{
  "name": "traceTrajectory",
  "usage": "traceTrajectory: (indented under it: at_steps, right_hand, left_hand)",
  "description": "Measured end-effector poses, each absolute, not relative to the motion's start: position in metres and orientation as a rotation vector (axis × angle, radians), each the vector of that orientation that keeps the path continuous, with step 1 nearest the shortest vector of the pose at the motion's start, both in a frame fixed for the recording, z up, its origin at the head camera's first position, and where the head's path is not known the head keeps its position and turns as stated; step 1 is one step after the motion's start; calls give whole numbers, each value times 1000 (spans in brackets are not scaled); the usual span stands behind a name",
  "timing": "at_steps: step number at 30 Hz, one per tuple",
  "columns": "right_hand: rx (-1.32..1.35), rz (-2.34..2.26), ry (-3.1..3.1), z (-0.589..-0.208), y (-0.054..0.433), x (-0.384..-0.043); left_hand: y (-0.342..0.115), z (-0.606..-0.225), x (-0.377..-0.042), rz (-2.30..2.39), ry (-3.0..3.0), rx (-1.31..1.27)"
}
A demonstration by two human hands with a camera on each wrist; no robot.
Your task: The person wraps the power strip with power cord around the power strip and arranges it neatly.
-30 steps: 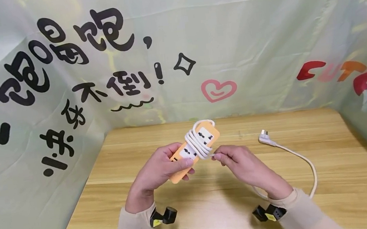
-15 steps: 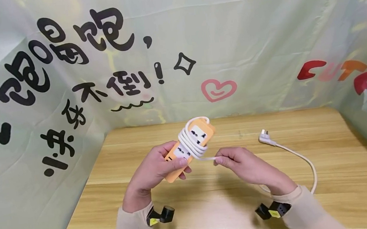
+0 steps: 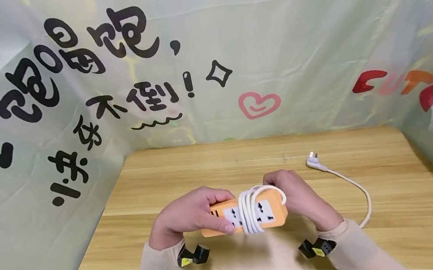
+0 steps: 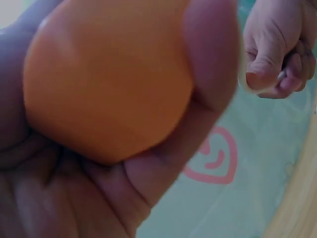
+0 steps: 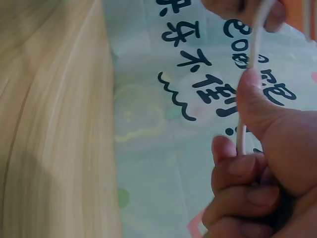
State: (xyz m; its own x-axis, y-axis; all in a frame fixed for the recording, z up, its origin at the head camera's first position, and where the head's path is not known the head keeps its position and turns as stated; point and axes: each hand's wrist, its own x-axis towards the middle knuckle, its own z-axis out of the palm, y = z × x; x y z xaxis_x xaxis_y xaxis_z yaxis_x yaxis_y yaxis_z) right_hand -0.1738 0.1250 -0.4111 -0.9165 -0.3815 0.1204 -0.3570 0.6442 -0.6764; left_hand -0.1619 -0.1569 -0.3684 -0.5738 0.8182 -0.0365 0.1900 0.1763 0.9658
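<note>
- Left hand (image 3: 187, 213) has the orange power strip (image 3: 233, 214) gripped, lower middle of the head frame; it's swung down nearly level instead of slanting up.
- Right hand (image 3: 295, 192) has ducked behind the strip's right end, pinching the white cord (image 3: 250, 213), so probably another wrap going round.
- Head view hides its fingertips; some cord disappears behind the right sleeve (image 3: 365, 249).

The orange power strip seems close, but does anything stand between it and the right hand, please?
Nothing visible blocks the way: only the white cord, held in the right hand, spans the gap to the orange power strip.
</note>
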Motion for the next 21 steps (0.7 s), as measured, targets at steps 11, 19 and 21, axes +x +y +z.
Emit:
traceTrajectory:
  at_steps: [11, 19, 21]
  right_hand:
    - [-488, -1234, 2710, -394, 131, -172]
    - [-461, -1277, 2794, -386, 125, -160]
    - [-468, -1288, 2827, -384, 121, -154]
  left_hand:
    - [-137, -381, -164, 946, 2139, 1038]
    - [-129, -389, -164, 782, 2315, 976]
    - [-128, -390, -165, 777, 2348, 925]
